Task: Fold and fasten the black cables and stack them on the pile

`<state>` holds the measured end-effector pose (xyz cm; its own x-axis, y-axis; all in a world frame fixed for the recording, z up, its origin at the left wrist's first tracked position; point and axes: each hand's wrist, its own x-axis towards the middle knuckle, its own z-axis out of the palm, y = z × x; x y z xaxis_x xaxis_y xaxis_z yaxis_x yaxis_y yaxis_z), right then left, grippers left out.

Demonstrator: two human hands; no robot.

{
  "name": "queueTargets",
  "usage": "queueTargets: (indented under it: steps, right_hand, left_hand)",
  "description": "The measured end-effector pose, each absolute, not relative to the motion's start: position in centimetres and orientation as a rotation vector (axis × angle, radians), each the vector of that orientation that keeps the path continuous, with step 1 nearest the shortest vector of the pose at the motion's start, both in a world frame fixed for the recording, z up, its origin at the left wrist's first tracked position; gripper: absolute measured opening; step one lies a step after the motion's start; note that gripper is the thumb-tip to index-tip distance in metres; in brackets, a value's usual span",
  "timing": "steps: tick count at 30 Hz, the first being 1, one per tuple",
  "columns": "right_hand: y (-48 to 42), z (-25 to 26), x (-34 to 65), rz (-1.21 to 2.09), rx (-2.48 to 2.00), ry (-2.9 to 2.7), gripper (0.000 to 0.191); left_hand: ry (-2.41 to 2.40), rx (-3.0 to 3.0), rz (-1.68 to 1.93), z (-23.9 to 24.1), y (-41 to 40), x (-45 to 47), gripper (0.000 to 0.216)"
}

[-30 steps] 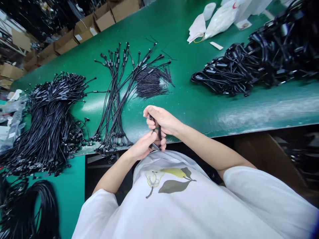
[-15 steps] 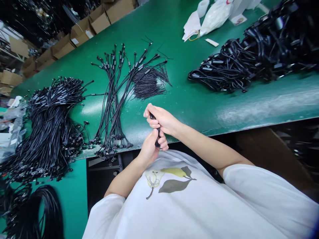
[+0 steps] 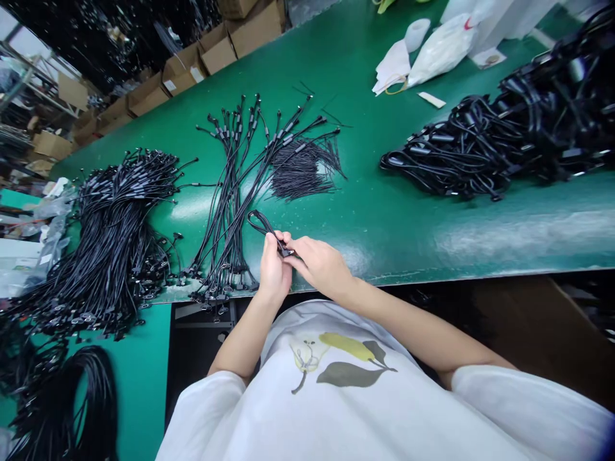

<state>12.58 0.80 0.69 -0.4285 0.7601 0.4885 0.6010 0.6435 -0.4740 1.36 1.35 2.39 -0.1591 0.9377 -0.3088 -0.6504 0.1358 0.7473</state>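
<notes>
My left hand [image 3: 273, 272] and my right hand [image 3: 319, 266] meet at the near edge of the green table [image 3: 384, 205], both pinched on a short black cable [image 3: 264, 227]. The cable is folded into a loop that sticks out up and to the left of my fingers, over the table. Just left of my hands lies a fanned bunch of black cables with connectors [image 3: 230, 211]. Behind it sits a small heap of thin black ties [image 3: 302, 169].
A big heap of black cables [image 3: 115, 237] covers the table's left part, with coiled black cable [image 3: 72, 397] lower left. Another tangled cable pile [image 3: 509, 141] lies at the right. White bags [image 3: 432, 45] sit at the back; cardboard boxes [image 3: 216, 51] line the far edge.
My hands have moved down and left from in front of my chest to the table edge. The cable, bunched in my right fist before, now sticks out as a loop.
</notes>
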Motion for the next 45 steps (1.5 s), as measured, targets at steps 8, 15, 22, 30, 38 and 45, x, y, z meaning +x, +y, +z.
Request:
queueTargets:
  steps: [8, 15, 22, 30, 38, 45]
  right_hand:
    - [3.1, 1.3, 14.1, -0.221, -0.516, -2.502, 0.029]
    - [5.5, 5.3, 16.6, -0.063, -0.433, -2.558, 0.036]
    - [5.3, 3.9, 17.5, -0.050, -0.299, -2.985, 0.028]
    - [2.7, 3.3, 18.3, 0.017, -0.492, -3.077, 0.021]
    - [2.3, 3.7, 18.7, 0.100, -0.799, -2.999, 0.012]
    - [5.0, 4.1, 18.6, 1.431, -1.004, -2.801, 0.021]
  left_hand:
    - [1.056, 0.395, 1.281, 1.8, 1.8, 0.2, 0.035]
    - [1.060, 0.799, 1.076, 2.2, 0.7, -0.2, 0.035]
    - [0.982, 1.224, 0.513, 2.8, -1.3, -2.0, 0.035]
    - [1.033, 1.501, 0.306, 2.8, -1.1, -1.4, 0.037]
    - [1.314, 2.106, 0.403, 2.2, -1.3, -0.6, 0.031]
    - [1.253, 2.669, 0.127, 0.9, -0.2, -1.4, 0.029]
